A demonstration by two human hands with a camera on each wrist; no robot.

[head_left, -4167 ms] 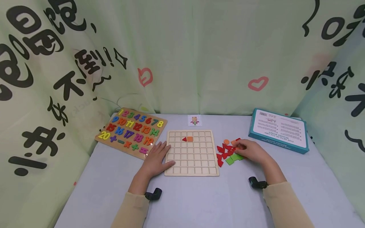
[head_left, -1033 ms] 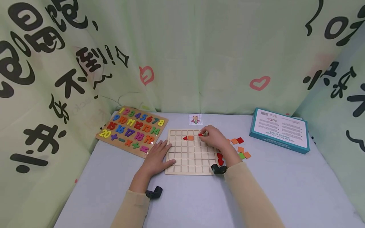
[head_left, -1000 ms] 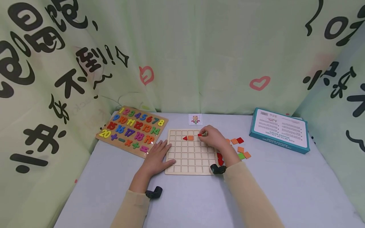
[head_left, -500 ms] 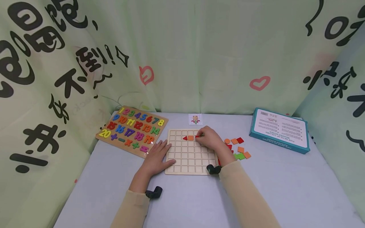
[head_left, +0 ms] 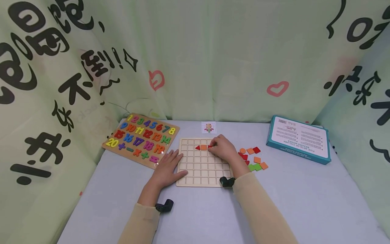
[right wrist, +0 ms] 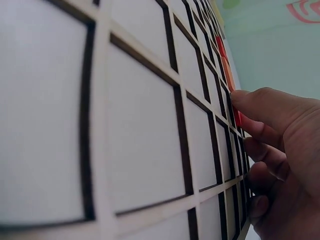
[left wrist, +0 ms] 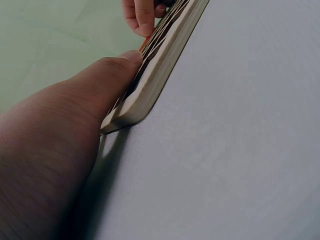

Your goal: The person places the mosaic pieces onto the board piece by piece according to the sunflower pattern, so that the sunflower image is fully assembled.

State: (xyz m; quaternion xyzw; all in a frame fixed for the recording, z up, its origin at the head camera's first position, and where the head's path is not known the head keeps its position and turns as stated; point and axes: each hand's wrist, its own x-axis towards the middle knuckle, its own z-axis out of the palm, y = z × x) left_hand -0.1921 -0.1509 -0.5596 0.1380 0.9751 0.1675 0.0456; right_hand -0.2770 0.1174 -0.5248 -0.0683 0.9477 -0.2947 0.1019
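Observation:
My right hand point(head_left: 223, 148) pinches a small red tile point(right wrist: 237, 116) between thumb and index finger, at the grid cell just right of an orange square tile point(head_left: 203, 147). Left of that square lies a red triangle tile point(head_left: 198, 147), in the same row of the wooden grid board point(head_left: 204, 182). The fingers cover most of the pinched tile in the head view. My left hand point(head_left: 167, 172) rests at the board's left side with fingers straight, its thumb point(left wrist: 117, 65) over the board's edge in the left wrist view.
Loose red tiles point(head_left: 257, 149), orange tiles point(head_left: 257, 160) and green tiles point(head_left: 258, 167) lie right of the board. A small pattern card point(head_left: 208, 127) sits behind it. A number puzzle board point(head_left: 137, 158) stands at the left, and a teal box point(head_left: 301, 137) at the back right.
My right hand has gone from the loose tiles to the grid board with a red tile, then slid slightly left towards the orange square. My left hand has stayed in place.

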